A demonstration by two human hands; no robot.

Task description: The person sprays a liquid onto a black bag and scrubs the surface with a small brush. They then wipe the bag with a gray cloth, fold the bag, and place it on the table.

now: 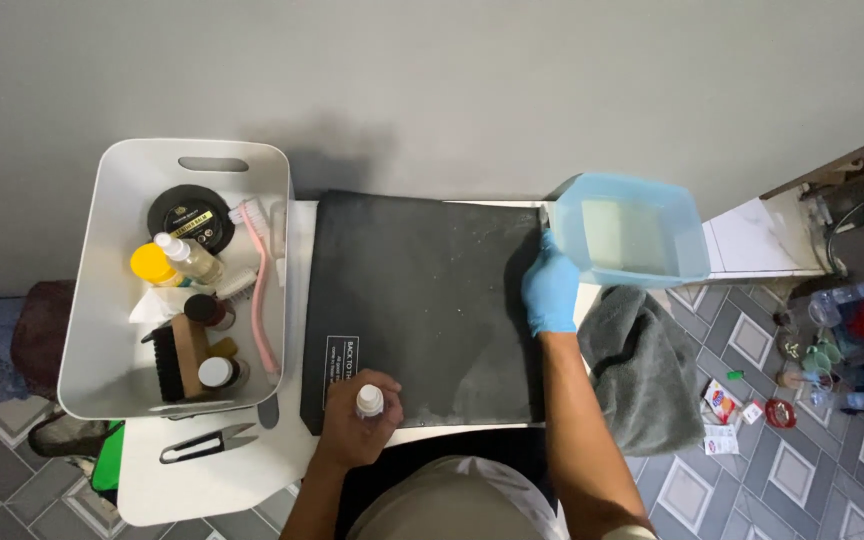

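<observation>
Head view, looking down on a white counter (pixel 212 480) against a grey wall. The person's lower body and both elbows are cut off by the bottom edge of the view.

The left hand (pixel 354 425), bare, has its fingers clenched around one small bottle with a white cap (pixel 369 400), held over the front edge of the black mat (pixel 422 310); the bottle's body is hidden inside the fist. The right hand (pixel 550 288), in a blue glove, grips the near-left rim of one translucent blue basin (pixel 632 232) at the counter's back right corner; its fingertips curl over the rim and are hard to make out. The basin holds pale liquid.

One grey towel (pixel 642 365) hangs off the counter's right edge, partly behind the right forearm. The mat's middle is bare and offers open room; a narrow strip of counter shows along its front edge.

One white tub (pixel 112 300) overhangs the counter's left edge. Inside: one round black tin (pixel 189 217), one spray bottle (pixel 187 258), one yellow-capped container (pixel 153 265), one pink toothbrush (pixel 257 290), one wooden brush with black bristles (pixel 180 358); further items beneath overlap and cannot be counted. One pair of black thread snips (pixel 207 443) lies at the front left corner.
</observation>
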